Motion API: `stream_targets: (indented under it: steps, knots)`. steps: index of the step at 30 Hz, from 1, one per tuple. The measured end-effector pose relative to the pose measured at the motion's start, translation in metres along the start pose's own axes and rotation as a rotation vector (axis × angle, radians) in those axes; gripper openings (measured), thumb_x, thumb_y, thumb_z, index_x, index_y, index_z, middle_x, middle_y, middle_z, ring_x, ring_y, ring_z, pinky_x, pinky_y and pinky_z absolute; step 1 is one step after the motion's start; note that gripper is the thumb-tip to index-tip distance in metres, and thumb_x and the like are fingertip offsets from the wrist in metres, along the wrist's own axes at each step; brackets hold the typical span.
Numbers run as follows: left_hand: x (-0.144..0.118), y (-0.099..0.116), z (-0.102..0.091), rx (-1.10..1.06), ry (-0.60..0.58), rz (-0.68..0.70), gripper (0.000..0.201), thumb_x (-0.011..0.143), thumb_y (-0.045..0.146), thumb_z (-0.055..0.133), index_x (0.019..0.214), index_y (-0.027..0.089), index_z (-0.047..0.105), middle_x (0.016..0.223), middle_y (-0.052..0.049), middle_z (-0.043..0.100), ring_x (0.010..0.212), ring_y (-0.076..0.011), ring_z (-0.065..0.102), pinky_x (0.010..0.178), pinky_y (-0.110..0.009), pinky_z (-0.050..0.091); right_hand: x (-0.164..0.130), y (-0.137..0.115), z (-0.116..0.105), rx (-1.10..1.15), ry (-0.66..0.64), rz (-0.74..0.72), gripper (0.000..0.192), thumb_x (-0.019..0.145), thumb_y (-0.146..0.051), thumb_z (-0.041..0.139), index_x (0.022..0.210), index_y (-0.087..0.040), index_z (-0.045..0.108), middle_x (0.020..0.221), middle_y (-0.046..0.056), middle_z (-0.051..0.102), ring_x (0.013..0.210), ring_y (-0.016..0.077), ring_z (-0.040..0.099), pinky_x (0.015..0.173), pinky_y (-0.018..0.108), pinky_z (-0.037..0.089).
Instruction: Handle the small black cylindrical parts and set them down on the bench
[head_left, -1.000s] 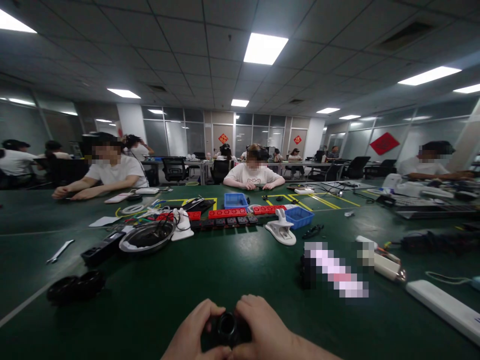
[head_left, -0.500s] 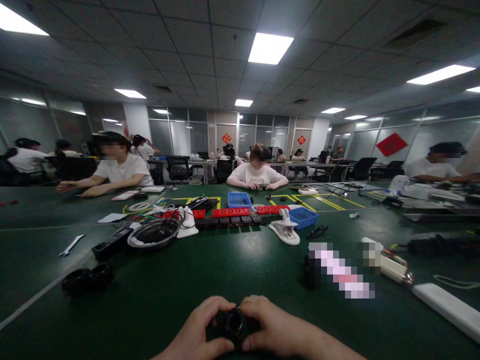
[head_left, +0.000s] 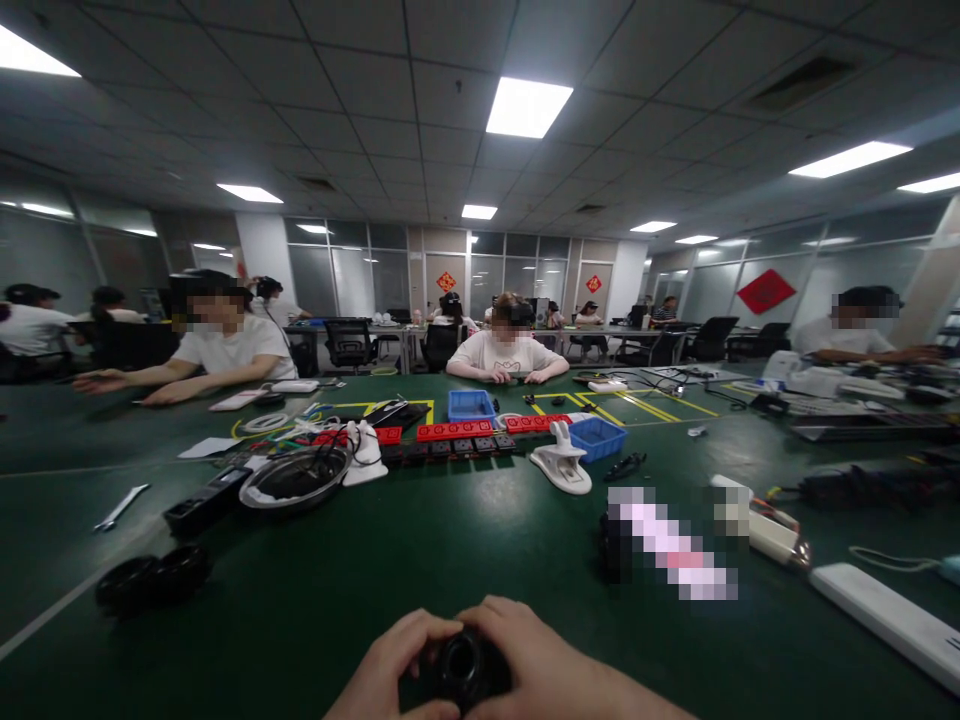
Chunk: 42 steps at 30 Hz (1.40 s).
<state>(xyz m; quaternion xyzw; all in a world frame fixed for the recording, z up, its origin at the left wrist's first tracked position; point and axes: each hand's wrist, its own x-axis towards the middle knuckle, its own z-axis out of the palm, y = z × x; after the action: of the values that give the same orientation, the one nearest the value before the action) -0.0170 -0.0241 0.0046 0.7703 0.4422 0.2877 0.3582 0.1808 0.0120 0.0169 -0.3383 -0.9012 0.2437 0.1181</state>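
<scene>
At the bottom middle, my left hand (head_left: 394,665) and my right hand (head_left: 517,660) are closed around a black ring-shaped part (head_left: 460,660) with a round hole facing up. The left fingers curl over its left side. The right fingers and thumb cover its right side, hiding much of it. Its exact kind is not clear. Two joined black round parts (head_left: 154,578) of similar look lie on the green table (head_left: 315,590) to the left.
Farther back are a wrench (head_left: 121,508), a black power strip (head_left: 210,498), a round metal-rimmed dish (head_left: 296,482), red socket strips (head_left: 454,430), a white clip base (head_left: 561,465) and blue baskets (head_left: 598,438). A white bar (head_left: 889,625) lies right. A person (head_left: 510,350) sits opposite.
The view has shifted slightly, so the table things sit a little farther left. My right hand has wrapped farther over the black part, which both hands still hold.
</scene>
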Motion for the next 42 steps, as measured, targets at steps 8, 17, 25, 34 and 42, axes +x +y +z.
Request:
stream_targets:
  steps: [8,17,25,34,42]
  knots:
    - [0.002,-0.003,-0.002,-0.03,-0.021,-0.003,0.037,0.064,0.029,0.064,0.099,0.024,0.053,0.088,0.0,0.051,0.078,-0.0176,0.048,0.066,-0.025,0.036,0.002,0.009,-0.004,0.007,-0.075,-0.068,0.034,0.062,-0.043,0.066,0.085,-0.019,0.057,0.08,-0.002,0.054,0.073,0.0137,0.048,0.065,0.023,0.034]
    - [0.002,0.003,0.003,0.066,0.05,-0.108,0.032,0.057,0.027,0.069,0.083,0.019,0.052,0.08,0.001,0.049,0.074,-0.0165,0.047,0.063,-0.024,0.037,0.011,0.003,0.017,-0.298,0.03,0.003,0.049,0.054,-0.062,0.058,0.071,-0.017,0.053,0.069,0.001,0.053,0.063,0.0154,0.046,0.059,0.027,0.033]
    - [-0.002,-0.003,0.002,0.083,0.027,0.044,0.047,0.065,0.023,0.06,0.109,0.025,0.045,0.09,-0.001,0.05,0.078,-0.017,0.049,0.067,-0.026,0.04,0.0,-0.001,-0.003,-0.133,-0.046,-0.162,0.056,0.061,-0.055,0.059,0.105,-0.02,0.05,0.094,0.004,0.054,0.081,0.0185,0.049,0.071,0.028,0.036]
    - [-0.003,0.002,-0.002,0.076,-0.073,0.033,0.039,0.066,0.033,0.061,0.104,0.027,0.052,0.087,0.0,0.05,0.077,-0.0174,0.048,0.066,-0.025,0.038,0.002,0.004,0.002,-0.068,-0.049,-0.073,0.035,0.063,-0.049,0.062,0.078,-0.018,0.056,0.07,-0.003,0.052,0.064,0.0104,0.046,0.055,0.019,0.032]
    - [-0.003,0.003,0.004,0.072,-0.002,-0.091,0.032,0.063,0.025,0.064,0.094,0.023,0.054,0.083,0.001,0.051,0.076,-0.0184,0.047,0.067,-0.027,0.039,0.005,-0.007,0.017,-0.32,0.015,0.035,0.053,0.056,-0.067,0.053,0.07,-0.016,0.055,0.066,0.002,0.056,0.063,0.0171,0.05,0.065,0.031,0.036]
